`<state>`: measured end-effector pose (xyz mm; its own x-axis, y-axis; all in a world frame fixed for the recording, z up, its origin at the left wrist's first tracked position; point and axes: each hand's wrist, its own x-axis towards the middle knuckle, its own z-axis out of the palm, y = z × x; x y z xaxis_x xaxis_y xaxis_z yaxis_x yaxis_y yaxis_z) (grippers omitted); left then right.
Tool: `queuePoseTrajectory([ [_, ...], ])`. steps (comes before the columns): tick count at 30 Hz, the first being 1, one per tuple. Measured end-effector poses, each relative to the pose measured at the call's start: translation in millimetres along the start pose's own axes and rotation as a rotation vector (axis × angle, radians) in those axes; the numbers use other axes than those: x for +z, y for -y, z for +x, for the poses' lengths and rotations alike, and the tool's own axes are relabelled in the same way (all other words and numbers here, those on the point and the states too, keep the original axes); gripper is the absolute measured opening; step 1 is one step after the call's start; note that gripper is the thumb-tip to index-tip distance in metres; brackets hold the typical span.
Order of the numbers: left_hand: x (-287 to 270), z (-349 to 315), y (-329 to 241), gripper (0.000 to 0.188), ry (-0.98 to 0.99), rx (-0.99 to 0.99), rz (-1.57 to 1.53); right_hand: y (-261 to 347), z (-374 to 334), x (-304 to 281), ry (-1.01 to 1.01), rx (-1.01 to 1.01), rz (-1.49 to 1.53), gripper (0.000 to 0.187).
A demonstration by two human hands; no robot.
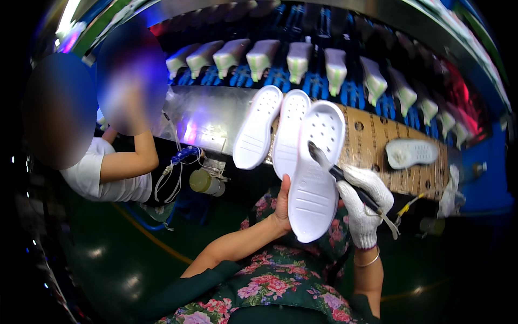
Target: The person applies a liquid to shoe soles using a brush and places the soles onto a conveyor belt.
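My bare left hand [283,205] grips the edge of a white shoe sole [315,183], its thumb along the near left side. The sole is held tilted in front of me, with a pattern of holes at the toe end and raised lines at the heel. My right hand [367,197], in a white knit glove, is closed around a tool with a dark handle and a metal tip [320,156]. That tip lies over the middle of the sole; whether it touches cannot be told. Two similar soles, a left one [258,129] and a middle one [290,129], lie just beyond.
Cardboard [364,137] covers part of the metal bench [205,116]; another sole [411,153] rests at its right. Beyond runs a row of pale shoe lasts [298,60] on blue holders. A co-worker [118,167] sits at left, near a yellow-lidded container [201,182] and loose tubing.
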<state>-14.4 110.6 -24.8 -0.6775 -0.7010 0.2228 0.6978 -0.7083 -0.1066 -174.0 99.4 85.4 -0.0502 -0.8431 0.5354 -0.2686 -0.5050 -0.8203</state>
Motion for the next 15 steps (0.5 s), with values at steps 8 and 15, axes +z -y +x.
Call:
queuePoseTrajectory([
  [8, -4, -7, 15, 0.094, -0.356, 0.161, 0.266, 13, 19, 12, 0.003, -0.343, -0.281, 0.033],
  [15, -20, -8, 21, 0.09, -0.276, 0.199, 0.201, 21, 10, 35, 0.0, -0.36, -0.325, 0.034],
])
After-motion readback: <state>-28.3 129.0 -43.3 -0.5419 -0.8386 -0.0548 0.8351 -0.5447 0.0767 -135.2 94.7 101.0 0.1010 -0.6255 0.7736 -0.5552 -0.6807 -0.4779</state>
